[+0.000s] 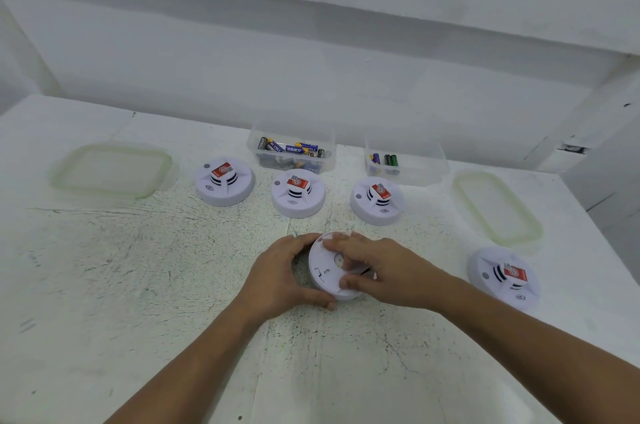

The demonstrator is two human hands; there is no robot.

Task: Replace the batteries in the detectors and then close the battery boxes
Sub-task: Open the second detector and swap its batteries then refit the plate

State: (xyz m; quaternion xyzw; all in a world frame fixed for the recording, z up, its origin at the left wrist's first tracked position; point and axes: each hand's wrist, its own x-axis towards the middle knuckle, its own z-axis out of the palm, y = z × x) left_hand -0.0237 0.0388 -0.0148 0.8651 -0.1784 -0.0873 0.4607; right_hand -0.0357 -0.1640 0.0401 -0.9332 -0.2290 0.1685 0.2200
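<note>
Bench, left to right. Far left: a clear lid lying flat on the table. Next, a row of three white detectors, sensor side up, each with a red label on top: left detector, middle detector, right detector. Behind the middle one, a clear tub well filled with loose batteries; behind the right one, a second tub holding only a few cells. A second lid lies at right, and a fifth detector sits apart, front right, also label up.

Work piece: one detector turned back side up, at centre front, resting on the table between both hands. Left hand cups its left rim, fingers curled and pressed to the edge, thumb at the near side. Right hand lies over the back plate, fingers spread, index tip pressing near the far rim, thumb tip at the near edge. A dark gap shows under the right hand; cannot tell whether the battery box is open or closed.

Judgement: step in hand looks like opening or seating the back cover on this unit.

Risks from here:
- Cover twisted with uneven pressure could jam or snap a tab.
- Left grip is on a smooth rim; the unit could spin or slide on the table.
- Which tub holds fresh cells is not marked, so spent cells could be refitted.
- Polarity could be reversed; compartment hidden under the fingers.
</note>
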